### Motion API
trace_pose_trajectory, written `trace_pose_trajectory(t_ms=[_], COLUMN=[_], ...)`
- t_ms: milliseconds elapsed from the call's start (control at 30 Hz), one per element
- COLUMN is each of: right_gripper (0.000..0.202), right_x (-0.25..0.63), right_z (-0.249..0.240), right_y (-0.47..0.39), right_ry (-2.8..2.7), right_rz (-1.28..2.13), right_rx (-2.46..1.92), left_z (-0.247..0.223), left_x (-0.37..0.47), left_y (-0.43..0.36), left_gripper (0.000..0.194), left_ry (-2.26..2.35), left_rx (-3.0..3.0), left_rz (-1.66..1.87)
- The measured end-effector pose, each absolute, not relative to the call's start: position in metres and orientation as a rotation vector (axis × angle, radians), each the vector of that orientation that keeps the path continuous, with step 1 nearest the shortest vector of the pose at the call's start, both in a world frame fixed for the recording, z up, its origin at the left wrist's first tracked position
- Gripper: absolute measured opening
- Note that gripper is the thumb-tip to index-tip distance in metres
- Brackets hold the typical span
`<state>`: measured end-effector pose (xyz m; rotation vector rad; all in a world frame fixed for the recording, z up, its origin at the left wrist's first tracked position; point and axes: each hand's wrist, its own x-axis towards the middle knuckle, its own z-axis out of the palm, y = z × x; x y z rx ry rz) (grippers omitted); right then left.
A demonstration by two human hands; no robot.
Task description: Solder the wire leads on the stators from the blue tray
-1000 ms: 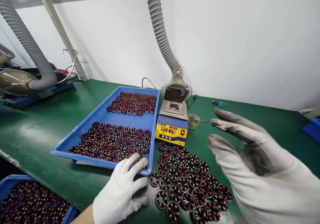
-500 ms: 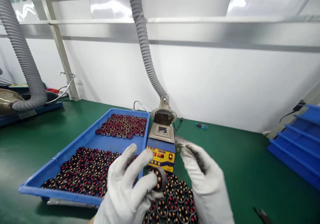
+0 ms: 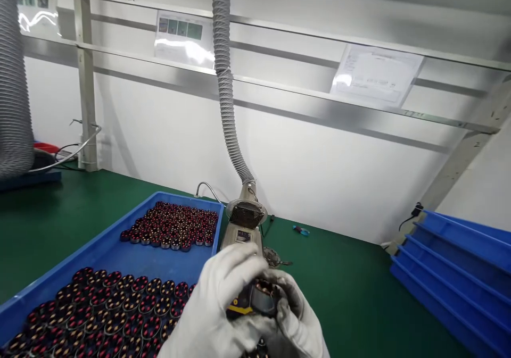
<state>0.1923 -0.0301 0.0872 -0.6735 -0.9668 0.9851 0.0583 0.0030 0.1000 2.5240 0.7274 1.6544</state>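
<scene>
My left hand (image 3: 219,305), in a white glove, is closed around a ring-shaped metal part (image 3: 263,298) with copper-coloured pieces inside. My right hand (image 3: 297,315), also gloved and with grey-stained fingertips, is curled against the same part from the right; its fingers press on the rim. Both hands hang in front of a heated device (image 3: 242,235) with a yellow front panel, which they mostly cover. A round dark grey dish-like thing (image 3: 272,257) lies just behind my right hand. More ring parts show dimly below the hands.
A blue tray (image 3: 139,259) at left holds many similar ring parts in two groups. An exhaust hose (image 3: 225,97) comes down to a hood (image 3: 246,213) over the device. Blue-handled pliers (image 3: 301,231) lie behind; stacked blue trays (image 3: 447,283) stand at right.
My right hand has come left, away from the grey thing beside the device, and now meets the part in my left hand. The camera view has tilted up and shifted right.
</scene>
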Motion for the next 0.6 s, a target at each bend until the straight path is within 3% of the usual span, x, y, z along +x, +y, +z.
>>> trace_pose_trajectory(t_ms=[133,267,433,600], right_gripper=[0.034,0.032,0.025,0.035], right_x=[0.189,0.188,0.184,0.179], right_z=[0.080,0.077,0.077,0.078], right_y=[-0.017,-0.013,-0.013,-0.020], right_ry=[-1.001,-1.020,-1.029,-0.985], right_rz=[0.988,0.955,0.934,0.956], right_rx=[-0.714,-0.770,-0.810,-0.811], left_z=[0.110,0.112,0.108,0.106], left_x=[0.052,0.052,0.052,0.051], left_y=[0.005,0.005,0.006,0.007], left_gripper=[0.011,0.019,0.019,0.031], left_ry=[0.540,0.573,0.602,0.664], left_rx=[2.524,2.527,2.449,2.446], left_rz=[1.713,1.854,1.780,1.831])
